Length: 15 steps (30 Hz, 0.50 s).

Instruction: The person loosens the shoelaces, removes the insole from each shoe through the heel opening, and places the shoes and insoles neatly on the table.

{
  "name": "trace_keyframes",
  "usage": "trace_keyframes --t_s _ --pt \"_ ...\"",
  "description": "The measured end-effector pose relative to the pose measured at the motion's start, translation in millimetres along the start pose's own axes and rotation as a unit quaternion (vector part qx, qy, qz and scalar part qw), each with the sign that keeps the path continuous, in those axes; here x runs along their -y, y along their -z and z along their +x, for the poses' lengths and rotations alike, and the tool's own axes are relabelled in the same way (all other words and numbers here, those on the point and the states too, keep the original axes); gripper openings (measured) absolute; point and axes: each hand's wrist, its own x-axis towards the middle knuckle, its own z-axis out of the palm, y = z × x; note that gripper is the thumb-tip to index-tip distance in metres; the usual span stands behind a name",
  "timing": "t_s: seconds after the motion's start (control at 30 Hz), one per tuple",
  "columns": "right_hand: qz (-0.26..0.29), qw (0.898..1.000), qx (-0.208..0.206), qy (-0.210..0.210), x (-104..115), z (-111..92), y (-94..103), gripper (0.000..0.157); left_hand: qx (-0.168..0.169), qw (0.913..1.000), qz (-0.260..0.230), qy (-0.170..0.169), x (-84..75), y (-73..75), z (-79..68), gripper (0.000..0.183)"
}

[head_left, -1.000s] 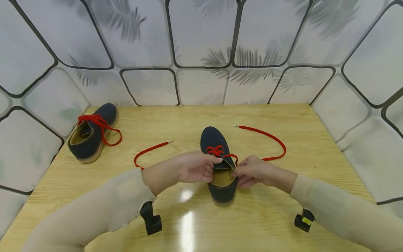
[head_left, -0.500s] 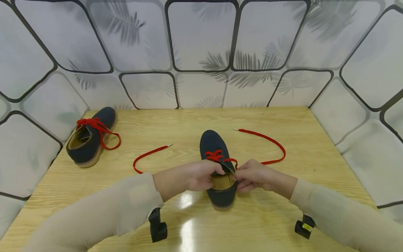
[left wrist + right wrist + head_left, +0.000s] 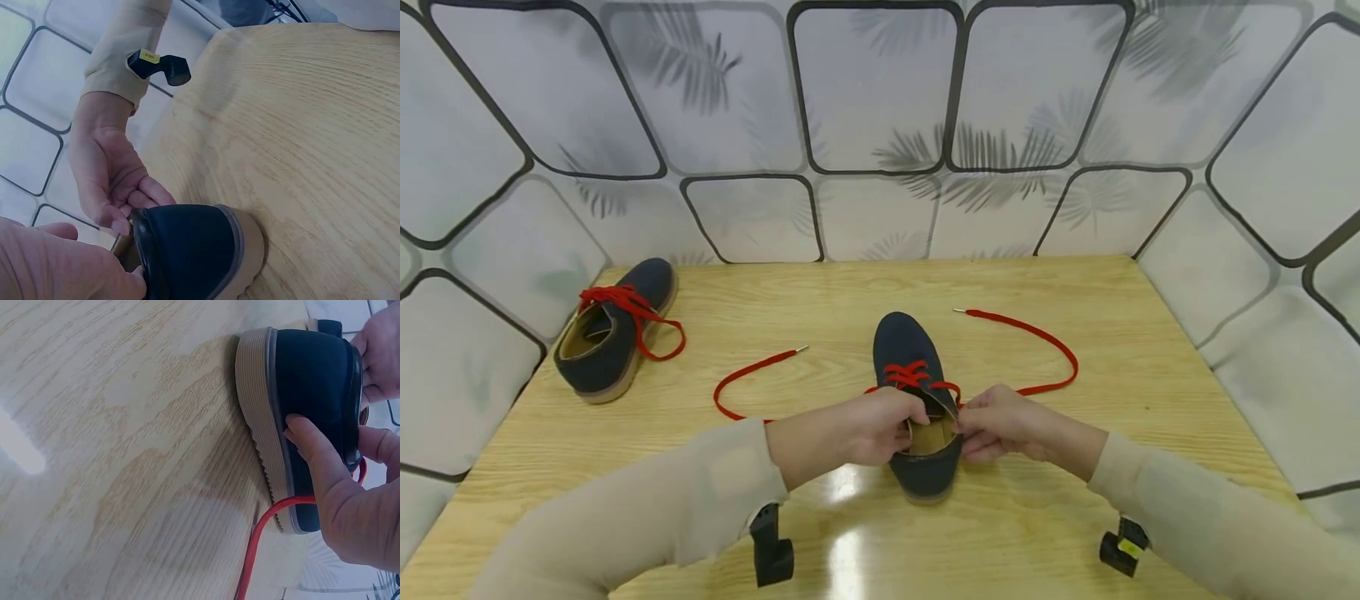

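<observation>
Appears partway laced on the navy shoe (image 3: 906, 333), resting upright near the middle of the wooden table (image 3: 1000, 533) and pointing its toe away from the person. Has the red lace (image 3: 907, 374) crossed over the front, to judge by which the lower part seems done. Shows no knot or bow there, with a left end (image 3: 752, 367) and a right end (image 3: 1037, 332) lying loose on the wood; seemingly has the upper part and the fastening left. Held at the right rim by the right hand (image 3: 1003, 425) in a narrow pinch, close to the lace; cannot tell about any lace caught in it. Held at the left rim by the left hand (image 3: 876, 429), curled, with the thumb over the opening. Farther out, near the back left corner, includes a second navy shoe (image 3: 625, 333), seemingly tied.
</observation>
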Motion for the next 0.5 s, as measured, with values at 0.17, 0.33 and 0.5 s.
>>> trace_keyframes --t_s 0.17,0.33,0.5 --pt "-0.001 1.000 0.000 0.001 0 -1 1.0 0.024 0.008 0.9997 0.023 0.001 0.0 -0.8 -0.1 0.045" --pt "-0.002 1.000 -0.007 -0.004 1 -1 1.2 0.028 0.008 0.9988 0.045 -0.020 -1.3 1.3 3.4 0.042" --pt "-0.002 1.000 -0.002 -0.003 0 -2 -4.5 0.026 0.002 0.9996 0.028 -0.005 1.9 16.3 -1.5 0.044"
